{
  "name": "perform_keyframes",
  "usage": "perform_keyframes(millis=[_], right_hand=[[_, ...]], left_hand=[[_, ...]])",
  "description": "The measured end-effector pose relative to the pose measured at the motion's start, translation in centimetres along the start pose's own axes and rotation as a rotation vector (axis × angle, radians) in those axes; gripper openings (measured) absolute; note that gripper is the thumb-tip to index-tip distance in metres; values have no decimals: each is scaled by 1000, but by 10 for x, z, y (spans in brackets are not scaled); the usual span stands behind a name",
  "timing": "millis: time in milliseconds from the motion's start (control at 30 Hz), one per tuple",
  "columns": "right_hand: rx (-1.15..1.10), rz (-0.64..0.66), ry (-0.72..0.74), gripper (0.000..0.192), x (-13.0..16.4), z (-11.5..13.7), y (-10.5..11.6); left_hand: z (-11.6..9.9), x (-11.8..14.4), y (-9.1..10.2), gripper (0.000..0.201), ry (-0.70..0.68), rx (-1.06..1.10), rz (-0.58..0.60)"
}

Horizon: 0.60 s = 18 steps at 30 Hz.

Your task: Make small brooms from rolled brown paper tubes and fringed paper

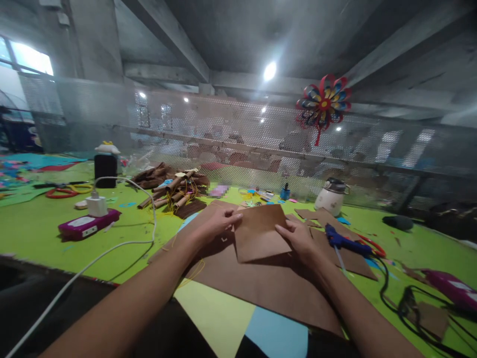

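Between my two hands a square piece of brown paper (261,236) is held up at a slight tilt. My left hand (219,223) pinches its upper left edge with the thumb on the near face. At the right edge, my right hand (298,238) grips it the same way; the fingers behind the paper are hidden. Below lies a large brown sheet (276,286) on the green table. Pale yellow paper (212,313) and light blue paper (279,330) stick out from under its near edge.
A blue glue gun (345,242) rests on brown cardboard to the right, its black cord trailing nearby. Rolled brown paper tubes (179,191) are heaped at the back left. A purple power strip (89,223) with a white cable stands left; a white kettle-like flask (330,196) is at the back right.
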State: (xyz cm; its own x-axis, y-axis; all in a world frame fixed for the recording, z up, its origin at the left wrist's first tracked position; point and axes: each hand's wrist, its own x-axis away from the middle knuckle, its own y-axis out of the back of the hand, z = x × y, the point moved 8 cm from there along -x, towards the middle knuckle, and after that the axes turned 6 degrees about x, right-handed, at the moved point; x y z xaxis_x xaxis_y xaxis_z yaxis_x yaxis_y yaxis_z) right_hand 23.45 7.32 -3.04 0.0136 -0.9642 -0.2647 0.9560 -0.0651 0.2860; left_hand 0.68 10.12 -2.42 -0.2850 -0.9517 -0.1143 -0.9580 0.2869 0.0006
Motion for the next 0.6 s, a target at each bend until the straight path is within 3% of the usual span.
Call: perform_keyframes(millis=[67,167,333,467,500,600], right_hand=[[42,-130,-3,42,-3,-1,18],[107,-214,-21,38,-7,-7,35],[295,-119,-12,20,-11,-16,24],[484,-60,11,9,-14,-17,20],[526,-69,19,9,-15,-17,22],[641,-106,42,31,-18,-17,28]], left_hand=[[4,-8,7,20,-27,-121,-29],[-1,-21,30,11,-115,-276,-202],[-35,-35,86,6,-126,-515,-440],[-57,-35,139,23,-97,-718,-585],[-57,-33,149,27,-88,-762,-614],[-48,-28,162,26,-91,-889,-642]])
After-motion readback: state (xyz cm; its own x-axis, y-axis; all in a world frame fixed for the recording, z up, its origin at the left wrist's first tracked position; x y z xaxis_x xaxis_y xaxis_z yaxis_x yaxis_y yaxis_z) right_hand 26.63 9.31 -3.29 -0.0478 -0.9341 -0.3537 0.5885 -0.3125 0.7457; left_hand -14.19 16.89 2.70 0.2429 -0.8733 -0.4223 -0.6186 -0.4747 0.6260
